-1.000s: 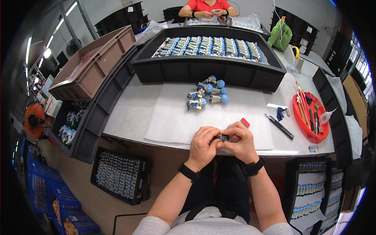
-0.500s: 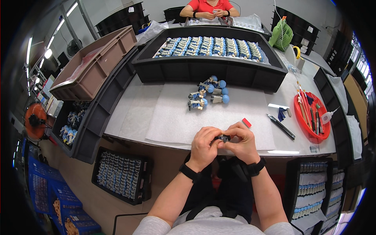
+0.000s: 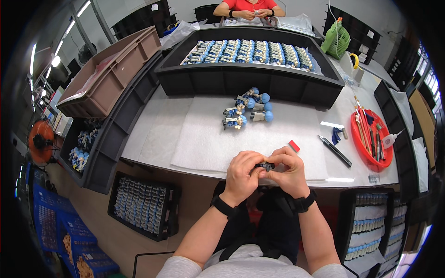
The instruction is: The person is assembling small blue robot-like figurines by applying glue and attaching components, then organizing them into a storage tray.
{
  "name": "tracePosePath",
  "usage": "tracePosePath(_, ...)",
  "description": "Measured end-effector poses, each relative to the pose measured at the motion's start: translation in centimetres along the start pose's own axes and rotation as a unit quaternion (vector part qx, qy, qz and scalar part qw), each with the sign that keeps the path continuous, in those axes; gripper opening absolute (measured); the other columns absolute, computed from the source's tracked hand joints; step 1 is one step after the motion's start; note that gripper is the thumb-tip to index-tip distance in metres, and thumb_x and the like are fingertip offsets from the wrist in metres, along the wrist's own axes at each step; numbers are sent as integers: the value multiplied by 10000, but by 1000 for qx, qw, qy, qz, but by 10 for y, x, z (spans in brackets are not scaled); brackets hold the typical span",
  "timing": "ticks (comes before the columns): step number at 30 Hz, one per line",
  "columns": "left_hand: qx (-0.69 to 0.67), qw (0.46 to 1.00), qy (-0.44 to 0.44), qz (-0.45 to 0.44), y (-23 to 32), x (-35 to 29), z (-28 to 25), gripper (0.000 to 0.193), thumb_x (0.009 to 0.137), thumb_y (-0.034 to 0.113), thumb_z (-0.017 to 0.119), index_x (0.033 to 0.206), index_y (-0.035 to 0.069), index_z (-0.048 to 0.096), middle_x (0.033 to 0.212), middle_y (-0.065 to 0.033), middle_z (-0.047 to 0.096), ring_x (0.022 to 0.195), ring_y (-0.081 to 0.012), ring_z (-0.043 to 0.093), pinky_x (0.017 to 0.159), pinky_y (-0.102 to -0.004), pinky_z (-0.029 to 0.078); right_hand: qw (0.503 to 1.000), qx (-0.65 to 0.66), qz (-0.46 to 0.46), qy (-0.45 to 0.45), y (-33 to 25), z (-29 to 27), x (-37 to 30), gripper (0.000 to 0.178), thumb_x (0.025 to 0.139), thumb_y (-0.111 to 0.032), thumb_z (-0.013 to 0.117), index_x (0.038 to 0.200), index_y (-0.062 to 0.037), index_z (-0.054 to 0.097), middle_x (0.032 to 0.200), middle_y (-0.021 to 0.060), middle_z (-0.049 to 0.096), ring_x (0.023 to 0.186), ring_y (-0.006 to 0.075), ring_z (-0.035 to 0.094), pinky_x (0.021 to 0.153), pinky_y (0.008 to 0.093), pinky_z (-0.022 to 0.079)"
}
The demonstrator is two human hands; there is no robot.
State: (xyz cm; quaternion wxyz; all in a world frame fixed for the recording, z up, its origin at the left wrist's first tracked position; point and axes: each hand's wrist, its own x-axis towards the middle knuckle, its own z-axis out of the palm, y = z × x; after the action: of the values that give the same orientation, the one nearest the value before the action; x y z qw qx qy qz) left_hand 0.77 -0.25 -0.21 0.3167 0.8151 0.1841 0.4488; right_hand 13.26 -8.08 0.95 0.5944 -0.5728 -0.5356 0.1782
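Over the table's front edge, my left hand (image 3: 242, 175) and my right hand (image 3: 289, 172) meet fingertip to fingertip. Pinched between them is a small figurine (image 3: 265, 166); only its dark end shows, the rest covered by my fingers. Beyond my hands, several blue-haired figurines (image 3: 235, 122) lie in a loose cluster on a white foam sheet (image 3: 199, 139). A red and grey block (image 3: 294, 146) rests just past my right fingers. Behind the cluster stands a large black tray (image 3: 250, 82) with rows of similar figurines (image 3: 245, 52).
A black pen (image 3: 335, 152) and a red basket (image 3: 387, 163) of brushes and tools lie at right, near a green fan (image 3: 335, 39). Brown (image 3: 106, 88) and black (image 3: 134, 99) crates line the left. Below stands a figurine-filled tray (image 3: 170, 208). Opposite, a person in red (image 3: 248, 5) works.
My hands stay pinched together at nearly the same spot, and the dark end of the figurine has turned slightly between my fingers. The whole view has shifted a little.
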Motion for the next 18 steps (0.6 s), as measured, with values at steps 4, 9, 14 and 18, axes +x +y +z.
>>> tracePosePath(4,8,1000,-1,3,-1,0,1,202,629,-14,588,825,36,590,858,-70,600,869,-247,549,757,-345,427,1000,5,0,2,-2,0,0,295,544,-84,797,798,-52,652,765,12,546,650,94,481,571,212,403)
tracePosePath(9,11,1000,-4,5,0,1,0,209,626,-19,590,826,38,591,864,-68,600,873,-243,549,758,-341,425,1000,15,-5,0,0,1,1,297,543,-68,793,803,-49,651,772,14,548,659,93,491,572,211,406)
tracePosePath(14,9,1000,-3,0,-1,0,0,215,622,-22,592,828,40,592,864,-67,600,870,-244,551,757,-338,424,1000,16,-10,2,0,1,1,301,542,-63,792,807,-48,651,770,16,549,663,93,496,572,210,409)
tracePosePath(18,7,1000,-5,7,0,1,-1,239,610,-55,588,837,20,587,869,-86,600,864,-262,553,746,-342,439,1000,17,-1,5,0,1,0,303,538,-73,795,804,-50,652,770,19,550,669,95,504,572,211,412)
